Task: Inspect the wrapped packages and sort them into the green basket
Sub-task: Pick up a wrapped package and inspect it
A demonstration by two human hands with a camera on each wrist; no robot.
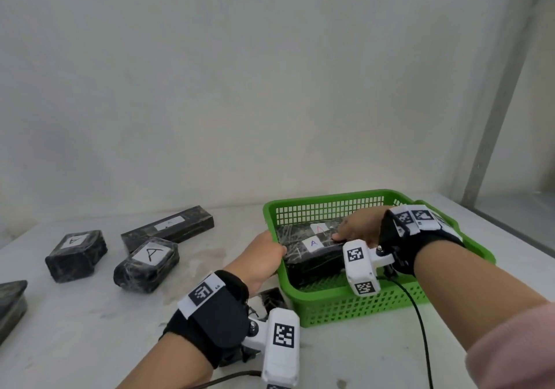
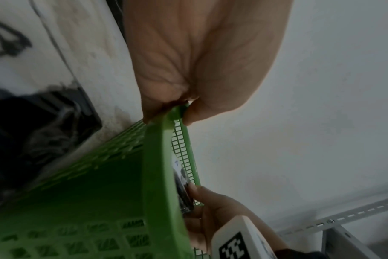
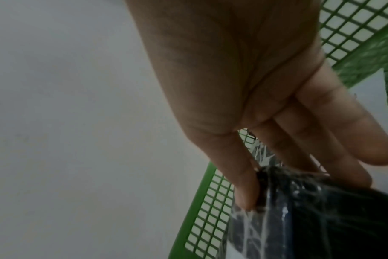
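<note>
The green basket [image 1: 345, 307] stands at the table's right. Inside lie two black wrapped packages, the front one [image 1: 312, 258] labelled with a blue A and the rear one [image 1: 297, 229] with a red A. My left hand [image 1: 264, 253] pinches the basket's left rim [image 2: 159, 166] between thumb and fingers [image 2: 177, 108]. My right hand [image 1: 357, 229] reaches into the basket and grips the right end of the front package [image 3: 321, 219] with the thumb on one side and fingers on the other [image 3: 295, 175]. The basket's mesh wall [image 3: 210, 201] shows behind it.
On the table to the left lie more black packages labelled A: a block [image 1: 76, 255], a rounded one [image 1: 147, 264] and a long bar [image 1: 168, 228]. Another sits at the left edge [image 1: 12, 304], and a small one [image 1: 271, 297] by my left wrist. A wall stands behind.
</note>
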